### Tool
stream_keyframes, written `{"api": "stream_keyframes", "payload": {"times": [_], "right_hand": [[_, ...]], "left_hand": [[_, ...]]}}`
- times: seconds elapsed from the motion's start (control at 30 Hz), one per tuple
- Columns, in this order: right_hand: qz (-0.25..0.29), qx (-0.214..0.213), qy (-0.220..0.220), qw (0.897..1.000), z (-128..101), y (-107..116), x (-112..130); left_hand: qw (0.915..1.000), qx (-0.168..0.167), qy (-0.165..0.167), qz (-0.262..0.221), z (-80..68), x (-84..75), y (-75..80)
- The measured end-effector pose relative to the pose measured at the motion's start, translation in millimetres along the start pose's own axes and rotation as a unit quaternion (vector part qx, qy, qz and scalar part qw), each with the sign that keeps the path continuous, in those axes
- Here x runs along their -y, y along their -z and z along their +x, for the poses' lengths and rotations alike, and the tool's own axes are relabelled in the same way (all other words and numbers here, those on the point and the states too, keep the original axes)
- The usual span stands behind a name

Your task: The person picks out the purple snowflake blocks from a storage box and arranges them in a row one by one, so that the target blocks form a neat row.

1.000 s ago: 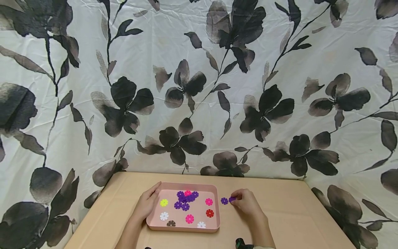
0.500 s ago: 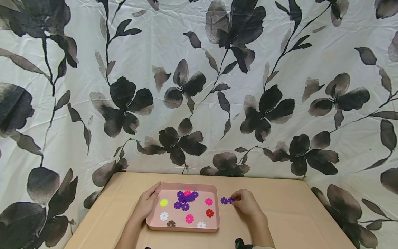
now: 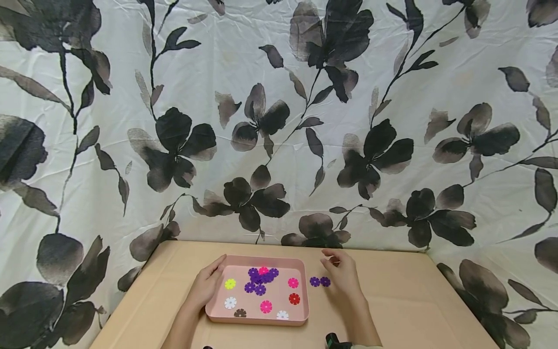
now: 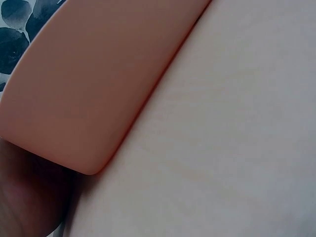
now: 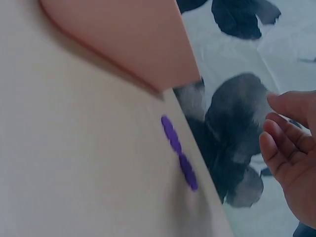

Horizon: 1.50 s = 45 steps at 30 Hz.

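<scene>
At lower centre of the head view, the pink tray is steadied by the left hand, fingers lying relaxed on its rim. Right of it the right hand hovers empty and loose above two purple discs on the table — likely between picks; next comes another purple disc from the tray.

Both hands loosely open
</scene>
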State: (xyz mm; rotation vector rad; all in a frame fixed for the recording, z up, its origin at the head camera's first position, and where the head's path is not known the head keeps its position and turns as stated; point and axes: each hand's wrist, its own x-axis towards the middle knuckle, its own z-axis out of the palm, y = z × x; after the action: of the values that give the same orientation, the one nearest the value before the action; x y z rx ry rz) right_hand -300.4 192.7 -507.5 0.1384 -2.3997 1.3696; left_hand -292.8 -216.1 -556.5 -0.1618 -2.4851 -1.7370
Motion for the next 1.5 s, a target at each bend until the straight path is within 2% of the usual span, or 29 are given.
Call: {"api": "stream_keyframes", "payload": {"times": [0.13, 0.3, 0.4, 0.53, 0.9, 1.17, 1.3, 1.5], "right_hand": [[0.006, 0.016, 0.024, 1.000, -1, -12, 14], [0.014, 0.075, 0.038, 0.996, -7, -31, 30], [0.024, 0.110, 0.032, 0.993, -12, -43, 38], [0.019, 0.143, 0.034, 0.989, -15, -58, 44], [0.009, 0.171, 0.089, 0.981, -22, -87, 52], [-0.040, 0.166, 0.119, 0.978, -26, -102, 55], [-0.063, 0.183, 0.106, 0.975, -29, -110, 53], [-0.110, 0.229, 0.104, 0.962, -33, -117, 50]], "left_hand": [[1.0000, 0.000, -0.001, 0.002, -0.7, 0.4, 0.1], [1.0000, 0.000, 0.002, 0.000, -1.4, 0.6, -0.4], [1.0000, -0.001, 0.004, 0.000, -1.8, 0.4, -0.4], [1.0000, -0.003, 0.006, 0.005, -2.3, -0.8, 0.9], [1.0000, 0.000, 0.004, 0.005, -2.6, -2.0, 2.2], [1.0000, 0.000, 0.008, 0.004, -1.6, -0.1, 1.8], [1.0000, -0.002, 0.008, 0.005, -1.0, 0.5, 0.8], [1.0000, -0.001, 0.007, 0.003, -0.4, -1.4, -0.4]]}}
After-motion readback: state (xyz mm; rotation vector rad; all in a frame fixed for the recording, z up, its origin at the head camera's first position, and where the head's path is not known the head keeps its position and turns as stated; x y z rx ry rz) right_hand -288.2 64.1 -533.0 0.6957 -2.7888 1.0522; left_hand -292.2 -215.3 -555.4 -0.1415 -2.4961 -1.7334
